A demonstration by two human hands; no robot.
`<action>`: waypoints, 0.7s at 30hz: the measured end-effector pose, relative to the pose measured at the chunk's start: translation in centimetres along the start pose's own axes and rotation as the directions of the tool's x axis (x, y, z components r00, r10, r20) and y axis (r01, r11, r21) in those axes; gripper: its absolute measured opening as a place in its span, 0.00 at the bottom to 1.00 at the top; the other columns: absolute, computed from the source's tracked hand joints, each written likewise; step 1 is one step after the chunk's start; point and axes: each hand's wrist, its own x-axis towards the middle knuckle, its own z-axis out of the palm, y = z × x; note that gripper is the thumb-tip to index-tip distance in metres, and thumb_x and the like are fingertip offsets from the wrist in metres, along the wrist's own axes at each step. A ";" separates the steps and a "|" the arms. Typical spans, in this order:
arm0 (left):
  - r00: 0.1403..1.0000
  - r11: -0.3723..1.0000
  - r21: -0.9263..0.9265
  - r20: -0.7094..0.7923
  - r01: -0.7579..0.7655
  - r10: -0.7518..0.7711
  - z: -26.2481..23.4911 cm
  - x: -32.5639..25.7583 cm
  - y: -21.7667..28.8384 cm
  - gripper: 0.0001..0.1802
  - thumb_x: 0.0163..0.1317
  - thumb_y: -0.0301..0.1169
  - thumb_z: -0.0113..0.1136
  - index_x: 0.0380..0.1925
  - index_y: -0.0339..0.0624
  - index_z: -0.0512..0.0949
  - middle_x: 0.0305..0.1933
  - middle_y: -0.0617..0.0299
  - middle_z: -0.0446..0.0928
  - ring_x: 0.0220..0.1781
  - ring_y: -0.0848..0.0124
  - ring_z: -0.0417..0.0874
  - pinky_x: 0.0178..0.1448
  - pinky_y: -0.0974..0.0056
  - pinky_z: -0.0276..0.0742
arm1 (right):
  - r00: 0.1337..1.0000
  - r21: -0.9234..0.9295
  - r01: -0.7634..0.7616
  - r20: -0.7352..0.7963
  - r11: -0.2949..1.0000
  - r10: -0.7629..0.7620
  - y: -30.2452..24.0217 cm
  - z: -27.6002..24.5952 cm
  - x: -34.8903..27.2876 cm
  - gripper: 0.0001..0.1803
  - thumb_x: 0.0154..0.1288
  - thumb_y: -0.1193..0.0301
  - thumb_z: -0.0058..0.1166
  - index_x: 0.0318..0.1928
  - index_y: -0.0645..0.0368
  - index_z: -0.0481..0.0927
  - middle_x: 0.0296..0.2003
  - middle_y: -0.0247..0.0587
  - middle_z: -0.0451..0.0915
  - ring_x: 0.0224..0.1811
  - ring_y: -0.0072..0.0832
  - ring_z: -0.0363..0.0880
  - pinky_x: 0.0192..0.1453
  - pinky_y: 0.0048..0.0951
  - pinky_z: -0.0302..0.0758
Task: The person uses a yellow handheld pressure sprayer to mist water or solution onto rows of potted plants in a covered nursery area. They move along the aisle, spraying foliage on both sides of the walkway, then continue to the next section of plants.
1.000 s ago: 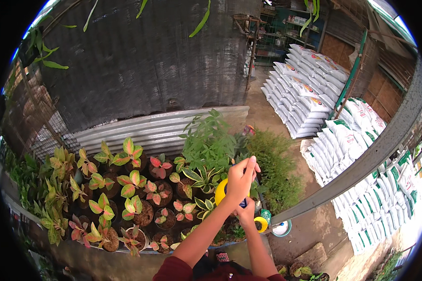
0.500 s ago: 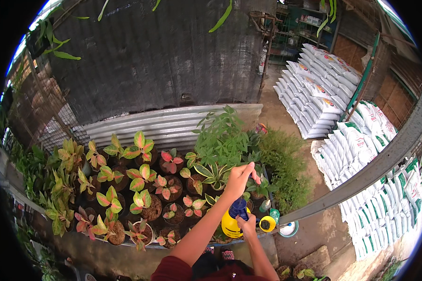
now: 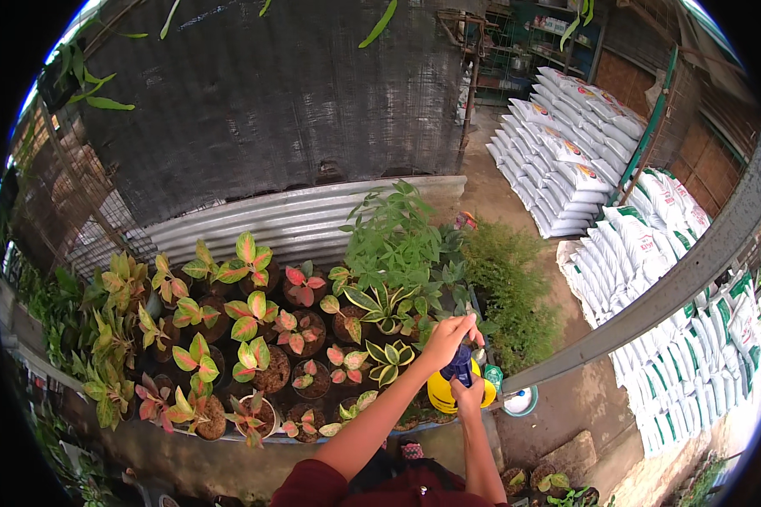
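A pump sprayer with a yellow tank [image 3: 440, 392] and a dark blue top [image 3: 459, 365] stands out in front of me, over the right end of the plant bed. My left hand [image 3: 448, 341] is closed at the top of the sprayer, and its fingers hide the part they grip. Lower down, my right hand [image 3: 467, 394] wraps around the sprayer's blue handle, covering most of it. Another bit of yellow shows just right of that hand. Beside the sprayer on the left grows a yellow-edged potted plant [image 3: 389, 362].
Several pink-and-green potted plants [image 3: 254, 317] fill the bed to the left. A feathery green shrub [image 3: 511, 296] grows at its right end. A slanting metal bar [image 3: 643, 313] crosses at right, near a round basin [image 3: 520, 400]. Stacked white sacks [image 3: 558, 160] stand farther back.
Both hands and the sprayer have shifted right, now in front of the yellow cup. My left hand has come down closer to the sprayer's blue top. The whole view has moved slightly.
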 end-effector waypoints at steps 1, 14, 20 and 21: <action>1.000 1.000 0.006 -0.009 -0.001 0.001 0.6 0.1 -0.9 0.26 0.70 0.44 0.40 0.17 0.39 0.68 0.25 0.57 0.80 0.31 0.71 0.78 0.42 0.65 0.71 | 1.000 0.007 0.010 -0.012 1.000 -0.009 -0.2 -0.2 0.0 0.02 0.47 0.79 0.53 0.25 0.63 0.75 0.16 0.27 0.70 0.13 0.13 0.62 0.18 0.17 0.56; 0.993 0.965 0.252 0.070 0.075 -0.096 6.3 -0.9 -6.2 0.24 0.69 0.45 0.38 0.20 0.41 0.70 0.30 0.62 0.82 0.30 0.75 0.75 0.39 0.70 0.71 | 0.999 0.031 0.020 -0.047 0.999 -0.019 0.5 -5.5 -0.8 0.03 0.49 0.81 0.50 0.27 0.63 0.71 0.15 0.28 0.67 0.11 0.15 0.60 0.15 0.18 0.53; 0.993 0.933 0.343 -0.001 -0.109 0.116 10.0 1.5 2.3 0.21 0.68 0.42 0.42 0.19 0.46 0.74 0.19 0.69 0.75 0.25 0.68 0.77 0.69 0.47 0.44 | 0.987 0.226 0.160 -0.015 0.961 -0.161 -7.6 -4.4 -0.8 0.04 0.51 0.80 0.51 0.27 0.60 0.71 0.16 0.27 0.68 0.12 0.13 0.59 0.16 0.17 0.52; 0.989 0.921 0.365 -0.013 -0.134 0.149 10.4 1.8 3.4 0.20 0.68 0.41 0.43 0.20 0.45 0.74 0.18 0.68 0.75 0.26 0.69 0.77 0.69 0.47 0.43 | 0.979 0.249 0.199 -0.001 0.948 -0.205 -8.9 -4.3 -0.6 0.05 0.52 0.78 0.53 0.27 0.60 0.70 0.16 0.26 0.68 0.13 0.12 0.59 0.17 0.17 0.52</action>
